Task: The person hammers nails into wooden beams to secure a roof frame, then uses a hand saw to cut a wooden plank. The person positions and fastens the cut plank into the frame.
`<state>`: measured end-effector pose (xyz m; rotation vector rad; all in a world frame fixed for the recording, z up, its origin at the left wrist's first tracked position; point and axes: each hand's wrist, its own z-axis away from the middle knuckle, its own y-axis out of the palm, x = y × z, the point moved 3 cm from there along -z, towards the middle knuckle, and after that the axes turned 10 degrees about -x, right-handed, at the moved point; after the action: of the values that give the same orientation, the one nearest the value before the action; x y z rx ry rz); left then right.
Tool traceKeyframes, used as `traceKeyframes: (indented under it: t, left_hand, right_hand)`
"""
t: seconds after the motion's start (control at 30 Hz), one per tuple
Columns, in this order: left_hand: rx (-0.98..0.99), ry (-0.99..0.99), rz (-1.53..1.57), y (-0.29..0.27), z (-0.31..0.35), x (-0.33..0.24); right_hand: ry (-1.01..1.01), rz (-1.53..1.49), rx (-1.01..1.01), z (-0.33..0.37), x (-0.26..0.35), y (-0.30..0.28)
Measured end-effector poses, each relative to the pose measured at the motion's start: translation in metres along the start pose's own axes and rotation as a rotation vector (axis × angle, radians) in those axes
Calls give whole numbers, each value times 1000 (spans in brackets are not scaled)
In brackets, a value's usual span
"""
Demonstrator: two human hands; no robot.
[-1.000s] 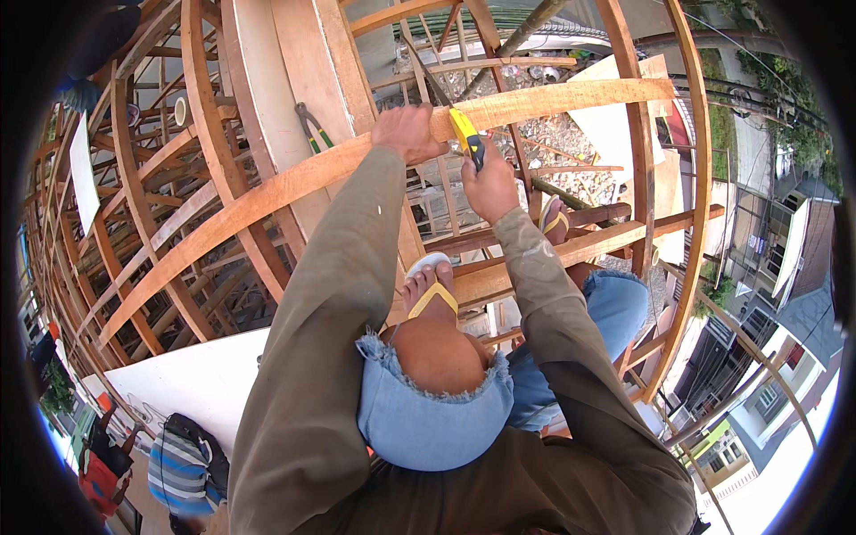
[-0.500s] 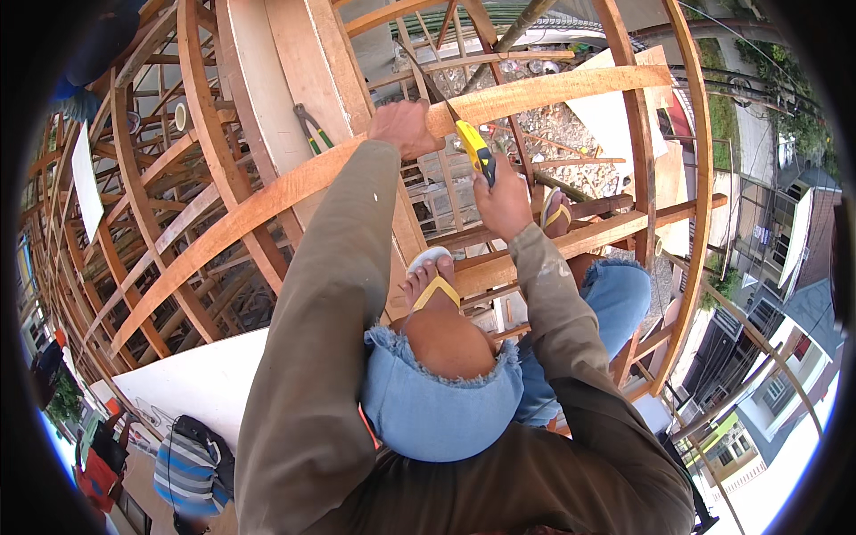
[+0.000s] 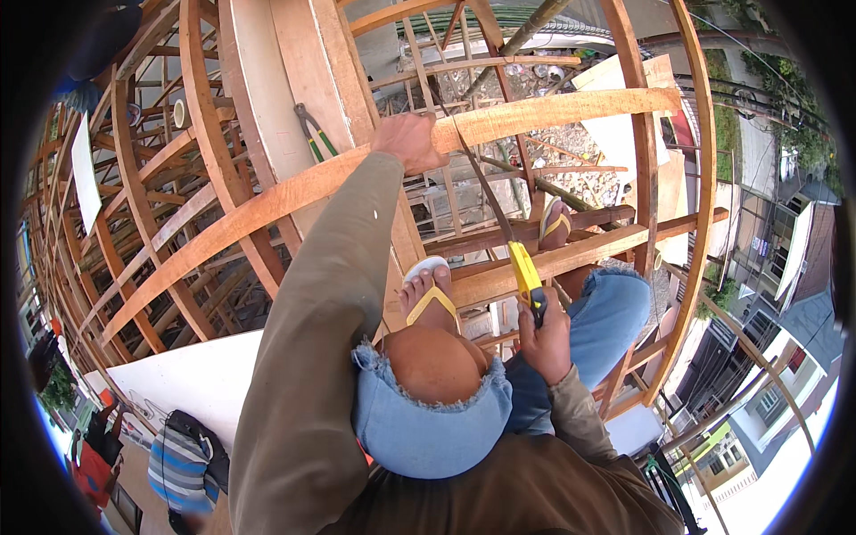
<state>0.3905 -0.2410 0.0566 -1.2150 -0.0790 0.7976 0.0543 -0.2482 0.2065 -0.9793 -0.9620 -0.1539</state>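
My right hand (image 3: 546, 337) is wrapped round the yellow and black handle of a hand saw (image 3: 524, 272). Its thin dark blade slants up and left, and its upper end lies against the long wooden plank (image 3: 517, 118). Just left of the blade, my left hand (image 3: 407, 143) grips that plank from above, the fingers closed over its far edge. The plank runs crosswise over other timbers, from lower left to upper right. Pliers (image 3: 314, 134) with green handles lie on a broad board just beyond the plank, left of my left hand.
Below is an open frame of timber beams (image 3: 571, 259) with gaps; rubble (image 3: 580, 134) shows beneath. My sandaled feet (image 3: 431, 290) rest on the beams. A white panel (image 3: 192, 379) lies at lower left, near a person in a striped shirt (image 3: 183, 468). Another person stands at upper left.
My right hand has pulled the saw back toward me, down and right, so much more of the blade shows. My left hand stays on the plank.
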Motion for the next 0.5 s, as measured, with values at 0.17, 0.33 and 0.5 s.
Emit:
traceKeyframes:
  t: [0.17, 0.33, 0.5]
  left_hand:
    - [-40, 29, 19, -7, -7, -22]
    - [-13, 50, 28, -2, 6, -14]
    - [-29, 10, 50, 3, 0, -10]
  right_hand:
    - [37, -81, -24, -114, -32, 82]
    - [43, -52, 12, -86, -17, 68]
    - [192, 34, 70, 0, -26, 14]
